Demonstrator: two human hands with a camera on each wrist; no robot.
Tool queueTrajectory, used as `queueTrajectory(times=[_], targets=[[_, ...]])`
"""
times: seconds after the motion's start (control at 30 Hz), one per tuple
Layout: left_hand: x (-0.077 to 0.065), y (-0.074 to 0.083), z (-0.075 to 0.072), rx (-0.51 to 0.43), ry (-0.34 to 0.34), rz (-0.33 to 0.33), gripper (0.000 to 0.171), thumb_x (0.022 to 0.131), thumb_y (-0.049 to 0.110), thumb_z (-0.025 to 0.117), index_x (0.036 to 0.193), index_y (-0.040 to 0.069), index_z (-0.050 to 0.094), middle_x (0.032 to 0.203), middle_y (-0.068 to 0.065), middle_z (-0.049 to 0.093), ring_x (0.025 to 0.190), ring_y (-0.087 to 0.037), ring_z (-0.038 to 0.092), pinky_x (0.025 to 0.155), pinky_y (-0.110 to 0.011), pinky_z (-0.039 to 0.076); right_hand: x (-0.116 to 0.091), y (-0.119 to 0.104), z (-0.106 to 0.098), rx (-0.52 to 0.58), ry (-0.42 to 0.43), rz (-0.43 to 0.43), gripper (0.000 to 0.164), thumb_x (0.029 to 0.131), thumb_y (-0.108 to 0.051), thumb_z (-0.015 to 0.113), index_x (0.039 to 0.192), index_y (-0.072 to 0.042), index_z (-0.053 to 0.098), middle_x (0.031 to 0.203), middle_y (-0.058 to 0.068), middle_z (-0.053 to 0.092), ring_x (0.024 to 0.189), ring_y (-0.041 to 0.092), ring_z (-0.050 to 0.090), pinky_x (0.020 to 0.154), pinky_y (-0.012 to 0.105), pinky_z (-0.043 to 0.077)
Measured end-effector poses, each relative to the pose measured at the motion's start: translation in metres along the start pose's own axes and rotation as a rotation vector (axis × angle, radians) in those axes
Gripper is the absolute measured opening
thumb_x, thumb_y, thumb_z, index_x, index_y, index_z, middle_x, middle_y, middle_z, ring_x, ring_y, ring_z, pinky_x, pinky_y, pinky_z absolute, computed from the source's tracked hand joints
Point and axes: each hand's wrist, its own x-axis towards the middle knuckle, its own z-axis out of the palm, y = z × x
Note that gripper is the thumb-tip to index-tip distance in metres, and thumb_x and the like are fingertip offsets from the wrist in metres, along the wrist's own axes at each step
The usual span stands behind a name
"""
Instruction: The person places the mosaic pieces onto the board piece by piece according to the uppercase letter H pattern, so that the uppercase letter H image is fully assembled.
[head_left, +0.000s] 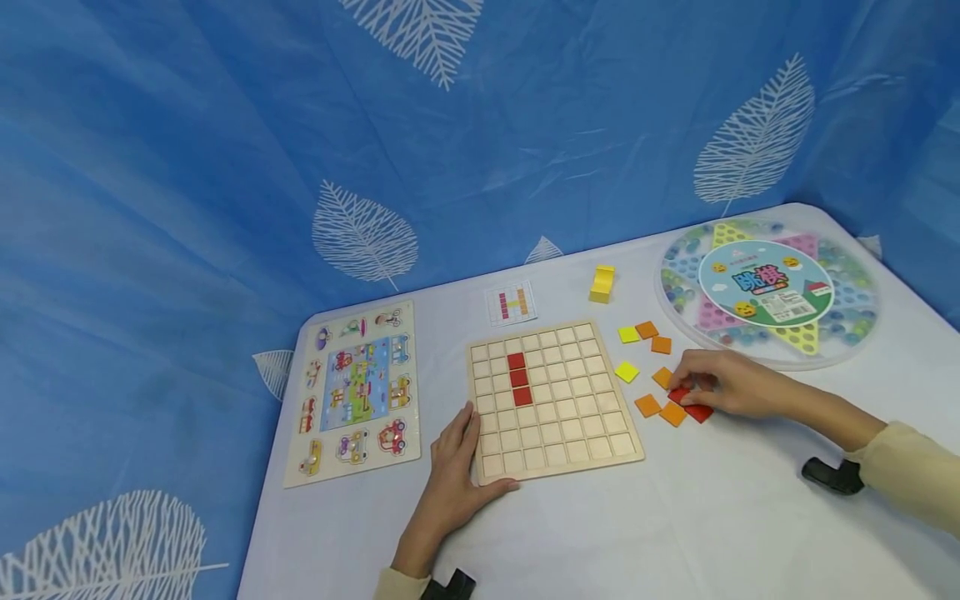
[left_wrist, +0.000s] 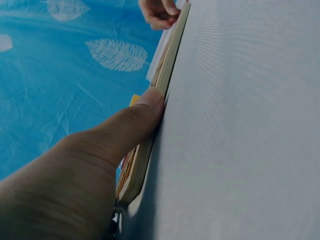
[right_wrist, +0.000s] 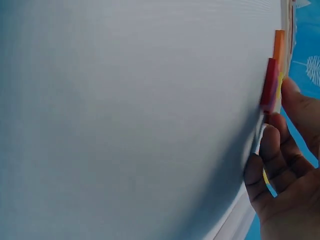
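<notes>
The left hand (head_left: 448, 482) spreads around the near-left corner of the wooden grid board (head_left: 581, 408), probably to steady it. Apart, at right, the right hand (head_left: 726, 385) bends over red tiles (head_left: 701, 413); whether it pinches one, I cannot tell. Far lies the pattern card (head_left: 512, 303), perhaps for easy viewing.

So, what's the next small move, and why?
Probably, the right hand should set a loose red square tile below the three-tile red column on the pale wooden grid board: that hand is at the loose reds, the left hand touches the board, and the white pattern card seems to show a longer column.
</notes>
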Motion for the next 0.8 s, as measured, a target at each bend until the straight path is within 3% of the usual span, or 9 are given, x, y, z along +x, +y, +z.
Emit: queueTrajectory(times=[0.23, 0.53, 0.8], targets=[[-0.0008, -0.0014, 0.0009, 0.001, 0.008, 0.006, 0.111, 0.069, 0.048, 0.086, 0.152, 0.001, 0.03, 0.162, -0.013, 0.021, 0.146, -0.033, 0.024, 0.11, -0.051, 0.02, -0.0017, 0.0032, 0.0019, -0.002, 0.013, 0.052, 0.029, 0.079, -0.003, 0.078, 0.094, -0.027, 0.071, 0.087, -0.018, 0.06, 0.069, -0.003, 0.045, 0.06, 0.017, 0.042], [-0.0012, -0.0009, 0.0013, 0.008, 0.003, 0.004, 0.111, 0.069, 0.049, 0.086, 0.152, 0.001, 0.031, 0.162, -0.012, 0.021, 0.146, -0.032, 0.024, 0.111, -0.048, 0.02, -0.0032, 0.0066, 0.0016, 0.027, -0.01, 0.043, 0.024, 0.081, -0.013, 0.079, 0.098, -0.027, 0.07, 0.085, -0.018, 0.057, 0.069, -0.002, 0.047, 0.06, 0.017, 0.042], [-0.0011, -0.0001, 0.0, 0.006, 0.004, 0.003, 0.11, 0.069, 0.05, 0.085, 0.152, 0.001, 0.031, 0.162, -0.013, 0.022, 0.146, -0.033, 0.024, 0.11, -0.049, 0.021, -0.001, 0.0047, 0.0044, 0.001, 0.026, 0.086, 0.029, 0.079, -0.007, 0.08, 0.097, -0.027, 0.07, 0.08, -0.02, 0.054, 0.066, -0.003, 0.045, 0.058, 0.017, 0.041]])
